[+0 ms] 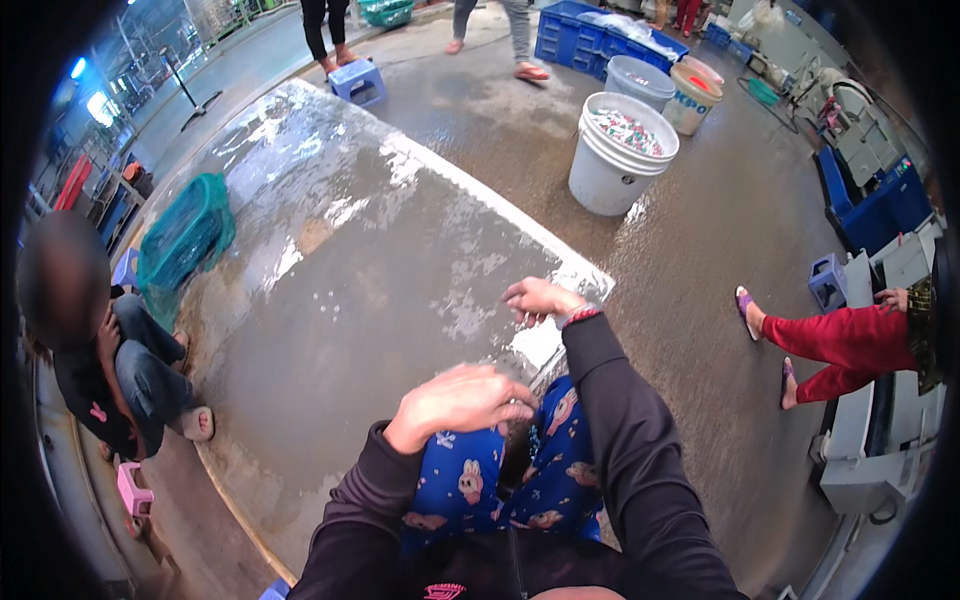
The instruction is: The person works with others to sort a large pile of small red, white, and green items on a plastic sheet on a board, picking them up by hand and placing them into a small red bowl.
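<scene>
My left hand [462, 405] is above my blue patterned trousers [470, 480], its fingers pressed together and curled downward. Whatever may be in them is hidden. Small pale-blue specks [534, 440] show just below its fingertips, between my knees; I cannot tell what they are. Farther out, my right hand [540, 301] hovers over the white edge [500, 222] of a wet grey slab [370, 290]. Its fingers are bent and apart, with nothing visible between them. A red bracelet [580, 315] circles that wrist.
A white bucket [615, 175] of small coloured pieces stands ahead right, more buckets [692, 95] behind it. Blue crates [575, 35] sit farther back. A seated person [150, 370] and a green net basket [185, 235] are at left. Red-trousered legs [840, 340] reach in from the right.
</scene>
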`<control>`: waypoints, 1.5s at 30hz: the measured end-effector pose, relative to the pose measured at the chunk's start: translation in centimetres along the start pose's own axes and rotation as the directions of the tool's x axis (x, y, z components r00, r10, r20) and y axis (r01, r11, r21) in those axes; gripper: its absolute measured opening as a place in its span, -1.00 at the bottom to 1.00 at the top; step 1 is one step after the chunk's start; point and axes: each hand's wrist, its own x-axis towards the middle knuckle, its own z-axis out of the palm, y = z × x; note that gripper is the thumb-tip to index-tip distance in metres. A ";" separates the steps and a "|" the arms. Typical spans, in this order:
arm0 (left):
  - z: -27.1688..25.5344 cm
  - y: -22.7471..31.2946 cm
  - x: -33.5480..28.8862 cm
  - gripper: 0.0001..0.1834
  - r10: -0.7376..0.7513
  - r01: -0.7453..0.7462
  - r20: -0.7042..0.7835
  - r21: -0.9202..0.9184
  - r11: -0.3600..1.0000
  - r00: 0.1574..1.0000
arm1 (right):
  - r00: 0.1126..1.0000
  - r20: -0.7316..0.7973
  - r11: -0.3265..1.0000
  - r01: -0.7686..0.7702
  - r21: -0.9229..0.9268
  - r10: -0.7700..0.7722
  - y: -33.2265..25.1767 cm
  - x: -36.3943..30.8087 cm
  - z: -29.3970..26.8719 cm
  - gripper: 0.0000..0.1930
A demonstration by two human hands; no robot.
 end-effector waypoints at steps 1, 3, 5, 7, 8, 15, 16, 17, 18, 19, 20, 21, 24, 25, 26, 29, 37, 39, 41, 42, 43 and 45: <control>-0.1 0.0 0.3 -0.69 0.019 -0.019 -0.011 -0.011 1.000 1.000 | 1.000 -0.029 1.000 -0.008 -0.010 0.007 -0.1 -0.6 -0.6 -0.62; 4.0 -0.2 0.7 -0.70 0.021 -0.022 -0.008 -0.163 0.986 1.000 | 0.993 0.073 0.996 -0.094 -0.001 0.094 4.2 -1.5 2.9 -0.62; 1.5 -0.3 -0.1 -0.70 0.027 -0.027 -0.005 -0.077 0.997 1.000 | 0.999 -0.001 0.999 -0.036 0.004 0.036 1.5 -1.1 1.3 -0.63; 0.7 -0.4 -1.0 -0.70 -0.018 0.015 -0.142 -0.017 1.000 0.990 | 1.000 -0.026 1.000 0.002 -0.020 -0.003 0.4 -0.1 1.0 -0.62; 1.0 -0.9 -0.8 -0.70 0.024 -0.006 -0.265 0.071 0.997 0.964 | 0.999 -0.043 0.999 -0.013 -0.031 0.011 0.7 0.1 0.5 -0.62; 2.1 0.7 -1.0 -0.59 -0.349 0.412 -0.301 0.180 0.893 0.888 | 0.995 -0.039 0.995 -0.091 -0.028 0.090 2.3 -1.5 1.0 -0.61; 1.9 1.1 -1.1 -0.57 -0.401 0.453 -0.275 0.160 0.877 0.874 | 0.996 -0.037 0.996 -0.088 -0.021 0.087 2.4 -1.7 0.9 -0.61; 2.0 1.0 -1.1 -0.58 -0.373 0.428 -0.279 0.170 0.888 0.885 | 0.996 -0.036 0.996 -0.085 -0.015 0.084 2.5 -1.8 0.9 -0.61; 2.0 0.7 -1.2 -0.58 -0.347 0.404 -0.281 0.181 0.897 0.895 | 0.996 -0.033 0.997 -0.080 -0.008 0.080 2.3 -2.0 0.9 -0.62; 2.0 0.4 -1.3 -0.59 -0.320 0.380 -0.283 0.192 0.905 0.904 | 0.996 -0.034 0.997 -0.077 -0.013 0.077 2.2 -2.1 0.8 -0.61; 1.9 0.4 -1.4 -0.60 -0.299 0.361 -0.293 0.188 0.913 0.908 | 0.997 -0.035 0.997 -0.075 -0.018 0.074 2.1 -2.2 0.7 -0.61; 1.9 0.3 -1.4 -0.60 -0.280 0.342 -0.300 0.182 0.922 0.912 | 0.997 -0.033 0.997 -0.074 -0.023 0.073 2.1 -2.3 0.8 -0.61; 2.0 -0.2 -1.1 -0.63 -0.147 0.185 -0.245 0.141 0.973 0.958 | 0.995 -0.039 0.996 -0.091 -0.014 0.090 2.3 -2.2 0.8 -0.61; 2.0 -0.2 -1.0 -0.64 -0.087 0.115 -0.215 0.120 0.986 0.973 | 0.996 -0.041 0.997 -0.082 -0.010 0.081 2.4 -2.1 0.8 -0.61; 2.1 -0.2 -0.8 -0.65 -0.082 0.112 -0.211 0.134 0.985 0.974 | 0.996 -0.043 0.997 -0.073 -0.006 0.072 2.5 -2.0 0.8 -0.61; 2.2 0.0 -0.3 -0.67 -0.080 0.110 -0.197 0.150 0.982 0.977 | 0.997 -0.044 0.998 -0.061 -0.009 0.060 2.7 -2.1 0.6 -0.61; 1.5 0.0 -1.3 -0.66 -0.108 0.125 -0.160 0.098 0.987 0.981 | 1.000 -0.013 1.000 0.004 -0.024 -0.004 3.4 0.3 1.8 -0.62; 1.5 0.1 -0.9 -0.65 -0.061 0.088 -0.209 0.122 0.989 0.976 | 0.999 -0.041 1.000 0.016 0.021 -0.015 2.3 -0.6 0.7 -0.60; 2.0 -0.4 -1.1 -0.65 -0.024 0.055 -0.239 0.125 0.991 0.971 | 1.000 0.005 0.998 0.013 0.063 -0.014 1.6 -1.1 0.7 -0.63; 2.2 -0.7 -1.4 -0.65 -0.008 0.039 -0.255 0.118 0.992 0.967 | 1.000 0.006 0.998 -0.018 0.059 0.018 1.0 -1.2 1.2 -0.64; 2.3 -0.8 -1.8 -0.65 0.011 0.021 -0.266 0.114 0.993 0.964 | 0.999 0.003 0.997 -0.050 0.058 0.050 0.6 -1.1 1.8 -0.64; 2.4 -1.0 -2.6 -0.65 -0.032 0.055 -0.249 0.087 0.995 0.968 | 0.998 0.032 0.998 -0.051 0.036 0.050 -0.1 -0.6 2.5 -0.64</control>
